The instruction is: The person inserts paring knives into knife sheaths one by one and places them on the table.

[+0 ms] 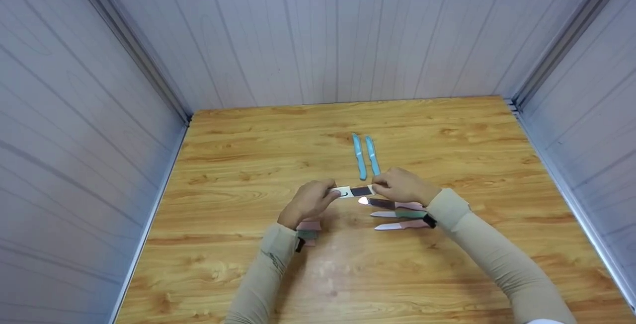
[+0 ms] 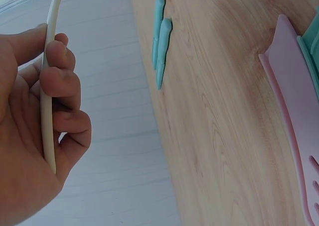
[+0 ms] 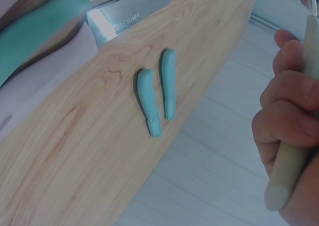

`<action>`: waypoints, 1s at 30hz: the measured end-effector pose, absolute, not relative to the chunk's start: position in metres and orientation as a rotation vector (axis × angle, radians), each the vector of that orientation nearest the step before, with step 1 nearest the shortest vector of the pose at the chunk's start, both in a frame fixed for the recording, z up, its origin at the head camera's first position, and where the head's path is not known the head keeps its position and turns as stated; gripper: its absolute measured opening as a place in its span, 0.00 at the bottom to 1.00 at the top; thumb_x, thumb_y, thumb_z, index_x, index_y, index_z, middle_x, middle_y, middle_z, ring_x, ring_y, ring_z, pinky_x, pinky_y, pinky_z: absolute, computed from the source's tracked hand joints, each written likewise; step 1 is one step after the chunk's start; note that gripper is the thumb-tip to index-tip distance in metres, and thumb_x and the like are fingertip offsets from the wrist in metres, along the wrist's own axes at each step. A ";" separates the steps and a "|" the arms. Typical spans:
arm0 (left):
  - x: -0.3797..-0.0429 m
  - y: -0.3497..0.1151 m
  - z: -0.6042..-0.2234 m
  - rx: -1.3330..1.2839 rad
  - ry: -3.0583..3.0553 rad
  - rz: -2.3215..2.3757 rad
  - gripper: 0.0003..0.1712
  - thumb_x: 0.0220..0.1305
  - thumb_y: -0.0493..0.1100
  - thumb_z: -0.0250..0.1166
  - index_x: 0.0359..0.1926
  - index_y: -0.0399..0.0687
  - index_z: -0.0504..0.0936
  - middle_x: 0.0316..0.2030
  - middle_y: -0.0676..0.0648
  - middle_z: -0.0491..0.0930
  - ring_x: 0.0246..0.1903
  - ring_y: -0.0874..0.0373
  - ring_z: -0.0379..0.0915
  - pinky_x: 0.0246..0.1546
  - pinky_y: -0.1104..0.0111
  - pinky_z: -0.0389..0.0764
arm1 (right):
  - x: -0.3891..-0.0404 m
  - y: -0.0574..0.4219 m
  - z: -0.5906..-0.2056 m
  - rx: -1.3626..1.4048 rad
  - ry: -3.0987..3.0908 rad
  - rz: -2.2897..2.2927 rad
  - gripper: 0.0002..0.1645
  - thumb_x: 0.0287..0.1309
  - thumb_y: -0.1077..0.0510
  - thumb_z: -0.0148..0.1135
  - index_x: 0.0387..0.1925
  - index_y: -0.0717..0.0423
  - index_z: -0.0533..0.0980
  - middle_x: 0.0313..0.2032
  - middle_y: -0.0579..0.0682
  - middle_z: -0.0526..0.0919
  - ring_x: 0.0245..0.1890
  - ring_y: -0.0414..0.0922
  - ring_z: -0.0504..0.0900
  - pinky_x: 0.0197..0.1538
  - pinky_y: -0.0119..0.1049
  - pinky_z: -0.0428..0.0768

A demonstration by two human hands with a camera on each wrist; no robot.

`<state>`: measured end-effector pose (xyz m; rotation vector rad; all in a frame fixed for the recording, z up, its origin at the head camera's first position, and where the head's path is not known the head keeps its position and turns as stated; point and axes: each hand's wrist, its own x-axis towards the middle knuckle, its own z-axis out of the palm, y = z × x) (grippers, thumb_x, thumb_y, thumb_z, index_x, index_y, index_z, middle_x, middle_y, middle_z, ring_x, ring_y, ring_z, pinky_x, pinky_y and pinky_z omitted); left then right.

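Observation:
Above the table my left hand (image 1: pixel 309 200) grips a flat cream-white blade cover (image 1: pixel 344 192) with a small dark mark on it. Edge-on in the left wrist view, the cover (image 2: pixel 48 121) lies between thumb and curled fingers. My right hand (image 1: pixel 402 185) holds a knife by its cream handle (image 3: pixel 286 176), fingers wrapped round it. A dark stretch of its blade (image 1: pixel 361 191) shows between the two hands, in line with the cover. Below the right hand lie three knives, one with a green handle (image 1: pixel 410 213) and one with a pink handle (image 1: pixel 413 224).
Two turquoise knives (image 1: pixel 359 157) lie side by side farther back on the wooden table (image 1: pixel 238 165). Pink and green blade covers (image 2: pixel 289 86) rest beside the left wrist, partly hidden by it in the head view. Pale panel walls (image 1: pixel 318 36) enclose the back and sides.

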<state>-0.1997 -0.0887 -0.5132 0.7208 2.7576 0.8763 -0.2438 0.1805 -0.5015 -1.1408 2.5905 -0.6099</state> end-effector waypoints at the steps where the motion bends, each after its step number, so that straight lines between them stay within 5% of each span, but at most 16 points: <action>1: -0.200 -0.089 -0.513 0.720 2.759 0.876 0.14 0.71 0.52 0.53 0.39 0.48 0.76 0.27 0.55 0.73 0.25 0.61 0.66 0.28 0.66 0.69 | -0.244 0.180 -0.501 -1.142 2.592 -0.611 0.15 0.68 0.52 0.48 0.24 0.49 0.73 0.15 0.38 0.66 0.15 0.35 0.63 0.22 0.31 0.65; 30: -0.201 -0.078 -0.510 0.694 2.751 0.852 0.13 0.71 0.52 0.53 0.40 0.49 0.77 0.27 0.55 0.73 0.25 0.60 0.66 0.27 0.67 0.68 | -0.241 0.176 -0.500 -1.135 2.615 -0.602 0.14 0.67 0.52 0.48 0.26 0.47 0.73 0.16 0.38 0.67 0.16 0.36 0.65 0.22 0.32 0.66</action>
